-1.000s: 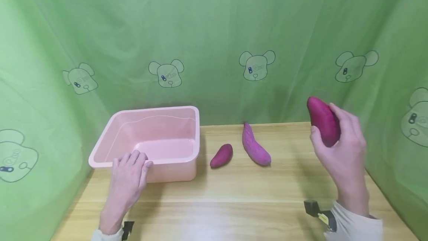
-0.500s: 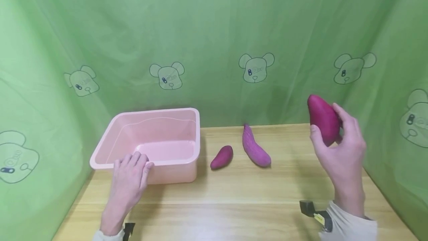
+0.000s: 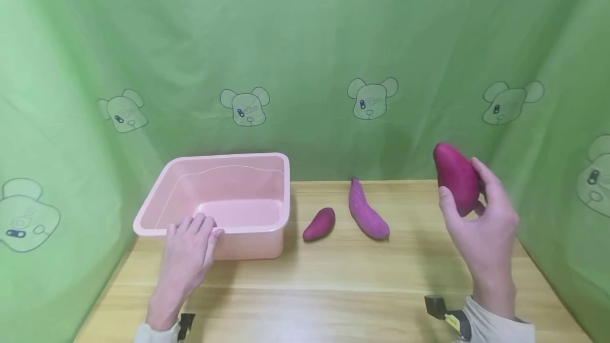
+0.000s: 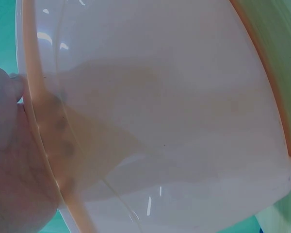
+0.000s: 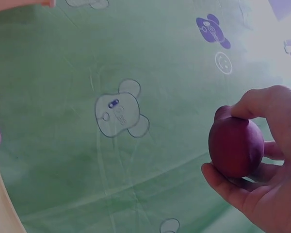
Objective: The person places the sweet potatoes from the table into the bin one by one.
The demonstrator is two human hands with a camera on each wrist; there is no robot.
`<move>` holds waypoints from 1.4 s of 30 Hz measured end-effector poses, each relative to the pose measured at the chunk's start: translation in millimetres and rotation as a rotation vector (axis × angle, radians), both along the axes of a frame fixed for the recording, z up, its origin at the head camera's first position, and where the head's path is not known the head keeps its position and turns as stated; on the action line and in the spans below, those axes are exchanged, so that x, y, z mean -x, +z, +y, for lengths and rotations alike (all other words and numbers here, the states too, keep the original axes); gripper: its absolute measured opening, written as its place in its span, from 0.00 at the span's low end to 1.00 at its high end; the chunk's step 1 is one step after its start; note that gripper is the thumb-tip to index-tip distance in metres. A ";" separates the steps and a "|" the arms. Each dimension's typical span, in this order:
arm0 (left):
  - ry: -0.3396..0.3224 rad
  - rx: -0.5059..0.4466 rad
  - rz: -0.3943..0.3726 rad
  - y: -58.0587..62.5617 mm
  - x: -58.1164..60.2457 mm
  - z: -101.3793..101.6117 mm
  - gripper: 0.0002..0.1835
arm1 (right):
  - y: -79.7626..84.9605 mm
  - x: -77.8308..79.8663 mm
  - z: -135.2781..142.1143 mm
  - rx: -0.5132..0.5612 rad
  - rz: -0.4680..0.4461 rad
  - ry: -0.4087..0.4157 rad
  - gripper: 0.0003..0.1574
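Note:
My left hand grips the near rim of a pink plastic basin, its fingers hooked over the edge. In the left wrist view the finger shadows show through the basin's wall. Up in the air at the right, my right hand holds a large magenta-purple sweet potato between thumb and fingers. The right wrist view shows that sweet potato end-on in the grasp. Two others lie on the table between the hands: a small dark one and a longer, lighter, curved one.
A wooden table carries the basin and the two sweet potatoes. Green curtain with bear-head prints closes off the back and both sides. The basin's visible inner floor holds nothing.
The right hand has shifted slightly left with the sweet potato, which has turned a little in the fingers. The left hand keeps its hold on the rim. The head view has moved slightly.

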State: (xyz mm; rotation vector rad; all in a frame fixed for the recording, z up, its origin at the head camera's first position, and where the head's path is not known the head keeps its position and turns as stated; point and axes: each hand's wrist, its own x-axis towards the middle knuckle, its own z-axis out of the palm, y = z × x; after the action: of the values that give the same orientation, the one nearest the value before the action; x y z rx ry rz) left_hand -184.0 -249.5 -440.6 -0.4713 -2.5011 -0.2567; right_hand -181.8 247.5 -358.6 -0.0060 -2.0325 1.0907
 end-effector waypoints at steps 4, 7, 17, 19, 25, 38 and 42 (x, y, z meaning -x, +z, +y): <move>0.000 0.006 -0.002 -0.7 0.7 0.6 0.15 | -3.4 0.5 -3.5 -0.014 0.008 0.001 0.45; 0.001 0.007 -0.004 -0.5 0.9 1.1 0.15 | -3.5 1.6 -5.1 -0.026 0.019 0.004 0.45; 0.003 -0.003 0.016 0.1 -0.7 1.0 0.16 | -5.4 5.5 -12.3 -0.035 0.034 0.059 0.47; 0.003 0.000 0.016 -0.5 -0.9 0.9 0.16 | -6.0 5.2 -14.4 -0.039 0.034 0.069 0.47; 0.002 0.003 0.006 -0.2 -0.5 1.2 0.15 | -5.6 4.5 -20.8 -0.029 0.048 0.097 0.46; -0.010 -0.001 0.015 -0.3 0.9 2.2 0.15 | -5.1 2.4 -27.2 -0.049 0.064 0.127 0.46; -0.007 -0.002 0.015 -1.1 1.2 2.1 0.16 | -6.3 3.9 -32.6 -0.060 0.068 0.158 0.45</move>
State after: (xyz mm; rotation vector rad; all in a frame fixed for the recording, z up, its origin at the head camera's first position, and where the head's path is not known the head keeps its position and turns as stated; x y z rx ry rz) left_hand -185.2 -247.4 -441.7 -0.4794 -2.4848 -0.2569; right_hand -185.7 214.9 -364.8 0.2233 -2.0306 1.1101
